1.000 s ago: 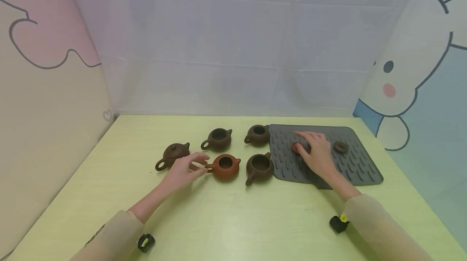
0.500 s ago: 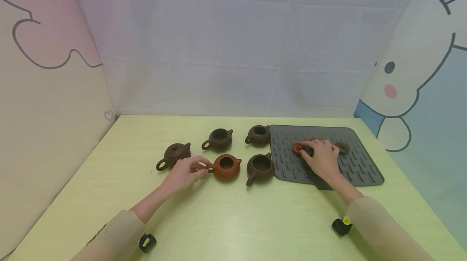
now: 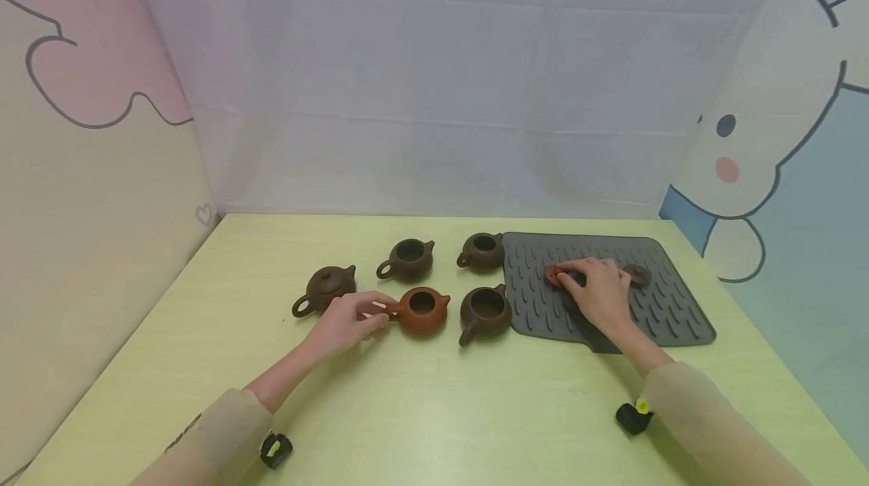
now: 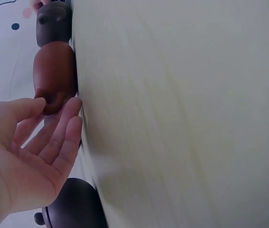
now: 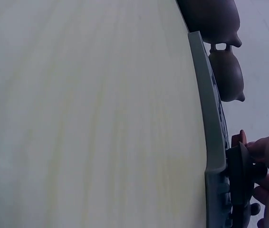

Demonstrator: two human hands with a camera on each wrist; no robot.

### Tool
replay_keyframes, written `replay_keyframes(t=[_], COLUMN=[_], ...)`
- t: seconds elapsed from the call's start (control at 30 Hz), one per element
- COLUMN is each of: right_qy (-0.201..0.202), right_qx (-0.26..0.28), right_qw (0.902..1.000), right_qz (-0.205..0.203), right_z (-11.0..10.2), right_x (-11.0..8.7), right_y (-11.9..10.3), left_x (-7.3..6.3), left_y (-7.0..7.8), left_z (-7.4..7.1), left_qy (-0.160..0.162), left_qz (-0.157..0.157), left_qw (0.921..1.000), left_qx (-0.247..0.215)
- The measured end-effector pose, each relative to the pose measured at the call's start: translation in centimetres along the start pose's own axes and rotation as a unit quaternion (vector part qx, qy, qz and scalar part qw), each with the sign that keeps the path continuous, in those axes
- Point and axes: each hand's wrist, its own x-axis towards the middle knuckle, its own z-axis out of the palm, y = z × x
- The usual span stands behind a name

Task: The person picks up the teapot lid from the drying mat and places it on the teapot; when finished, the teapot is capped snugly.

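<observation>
My left hand (image 3: pixel 348 322) holds the handle of the reddish-brown teapot (image 3: pixel 424 314), which has no lid and stands on the table. In the left wrist view, the thumb and fingers close on that handle from both sides. My right hand (image 3: pixel 600 295) is over the dark grey ridged mat (image 3: pixel 679 316), pinching the small red teapot lid (image 3: pixel 553 275) between thumb and fingertips. Dark lids lie around this hand: one dark lid (image 3: pixel 637 275) shows beyond the knuckles, and another dark lid (image 5: pixel 240 173) stands in front of the fingers in the right wrist view.
Three lidless dark teapots stand near the red one: a teapot (image 3: pixel 410 260) behind it, a teapot (image 3: pixel 483 253) at the mat's back corner, and a teapot (image 3: pixel 485 315) at its left edge. A lidded dark teapot (image 3: pixel 329 287) is behind my left hand.
My left hand has moved slightly right and taken the red teapot's handle. My right fingers have come down from above the mat onto the red lid. The teapots have stayed in place.
</observation>
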Motion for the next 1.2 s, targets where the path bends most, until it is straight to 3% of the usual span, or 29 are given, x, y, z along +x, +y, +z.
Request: replay_keyframes(t=[0.27, 0.57, 0.83, 1.2], right_qy=[0.034, 0.09, 0.136, 0.157], right_qx=[0.029, 0.089, 0.158, 0.217], right_qw=[0.9989, 0.991, 0.9731, 0.9478], right_qz=[-0.01, -0.044, -0.099, -0.173], right_z=[0.4, 0.8, 1.2, 2.2], right_x=[0.2, -0.1, -0.4, -0.8], right_y=[-0.7, -1.9, -3.6, -6.6], left_x=[0.1, -0.1, -0.1, -0.2], left_y=[0.0, 0.0, 0.2, -0.1], left_z=[-0.1, -0.1, 0.1, 0.0], left_qy=[-0.002, -0.007, -0.003, -0.008], left_qz=[-0.006, -0.022, -0.003, -0.003], left_qw=[1.0, 0.9995, 1.0, 0.9998], left_qx=[-0.004, -0.02, -0.002, -0.016])
